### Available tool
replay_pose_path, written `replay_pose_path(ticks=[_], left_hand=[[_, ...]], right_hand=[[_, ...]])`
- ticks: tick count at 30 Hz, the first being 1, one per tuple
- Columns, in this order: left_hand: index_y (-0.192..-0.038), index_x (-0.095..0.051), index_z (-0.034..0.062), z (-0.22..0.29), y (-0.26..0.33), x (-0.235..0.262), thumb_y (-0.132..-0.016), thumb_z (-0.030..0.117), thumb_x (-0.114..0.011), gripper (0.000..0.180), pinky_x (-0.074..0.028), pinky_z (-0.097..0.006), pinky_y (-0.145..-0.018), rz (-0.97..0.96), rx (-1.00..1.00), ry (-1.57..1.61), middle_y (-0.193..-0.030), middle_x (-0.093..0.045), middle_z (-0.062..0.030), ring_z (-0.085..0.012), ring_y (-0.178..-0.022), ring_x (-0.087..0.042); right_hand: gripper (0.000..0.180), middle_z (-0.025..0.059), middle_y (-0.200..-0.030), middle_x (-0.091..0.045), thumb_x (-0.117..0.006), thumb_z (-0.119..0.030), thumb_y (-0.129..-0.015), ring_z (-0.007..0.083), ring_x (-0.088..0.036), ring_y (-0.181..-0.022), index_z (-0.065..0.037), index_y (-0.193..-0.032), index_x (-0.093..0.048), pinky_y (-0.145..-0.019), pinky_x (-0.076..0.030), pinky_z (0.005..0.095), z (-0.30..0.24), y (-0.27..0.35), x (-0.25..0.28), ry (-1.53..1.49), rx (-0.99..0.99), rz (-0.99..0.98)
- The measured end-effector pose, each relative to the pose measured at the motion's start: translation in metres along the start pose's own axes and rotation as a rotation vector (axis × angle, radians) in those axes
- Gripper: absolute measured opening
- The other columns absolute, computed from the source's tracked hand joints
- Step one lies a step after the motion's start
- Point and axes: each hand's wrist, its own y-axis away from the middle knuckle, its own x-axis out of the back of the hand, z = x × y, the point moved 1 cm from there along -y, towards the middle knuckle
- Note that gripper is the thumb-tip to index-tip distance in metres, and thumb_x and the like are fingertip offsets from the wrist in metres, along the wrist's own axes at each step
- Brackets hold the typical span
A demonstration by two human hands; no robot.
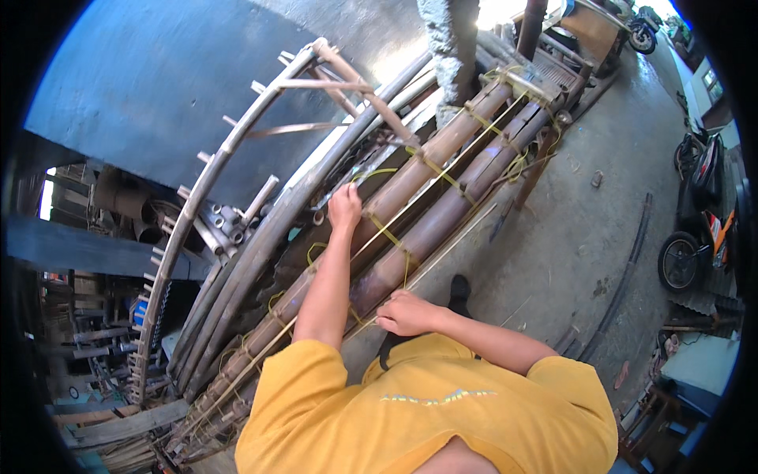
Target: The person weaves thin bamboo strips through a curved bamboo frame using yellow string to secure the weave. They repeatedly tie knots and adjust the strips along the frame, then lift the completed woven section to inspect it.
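At the far left, a curved frame (207, 171) with pegs is arching up, and a pile of cut tubes (223, 223) is lying just right of it. The left hand (345, 204) is curling into a fist and gripping a yellow strap (381, 172), which is bending away to the far right. That fist is hovering just beside the left pole (399, 192). The thick left pole and the right pole (430, 231) are running side by side from near left to far right, with yellow ties (387, 231) crossing them. Nearer and to the right, the right hand (401, 314) is closing on a tie's near end, beside the right pole. Farther right, a dark strip (628, 272) is lying on the floor (545, 261), and a motorbike (717, 235) is standing beyond.
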Motion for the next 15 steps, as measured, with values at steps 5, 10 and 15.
replay_pose_path(ticks=[5,10,15], left_hand=[[-0.12,-0.066,-0.0024,-0.015,0.071,0.111,-0.1,0.032,-0.051,0.043,-0.052,-0.049,-0.086,0.057,-0.041,-0.065,-0.103,-0.069,-0.0281,-0.044,-0.098,-0.067],[-0.12,-0.064,0.0024,-0.074,0.176,0.155,-0.097,0.028,-0.058,0.035,-0.051,-0.051,-0.09,-0.425,0.009,0.03,-0.107,-0.069,-0.0276,-0.0445,-0.106,-0.065],[-0.117,-0.061,0.009,-0.108,0.198,0.109,-0.095,0.031,-0.061,0.031,-0.05,-0.048,-0.077,0.176,-0.374,-0.201,-0.075,-0.058,-0.0176,-0.0416,-0.07,-0.056]], right_hand=[[0.046,0.0104,-0.112,-0.071,-0.05,-0.045,-0.102,0.0199,-0.068,-0.093,-0.009,-0.128,-0.061,-0.09,-0.053,0.0372,-0.001,-0.023,-0.106,-1.233,-0.564,-0.064],[0.023,0.0037,-0.081,-0.059,-0.043,-0.019,-0.102,0.0155,-0.057,-0.076,-0.01,-0.087,-0.058,-0.073,-0.049,0.031,-0.045,-0.09,-0.095,-1.387,-0.029,1.396],[0.045,0.0176,-0.102,-0.071,-0.042,-0.046,-0.102,0.0351,-0.065,-0.103,-0.014,-0.109,-0.072,-0.102,-0.04,0.0526,-0.123,-0.166,-0.058,-0.031,0.062,0.253]])
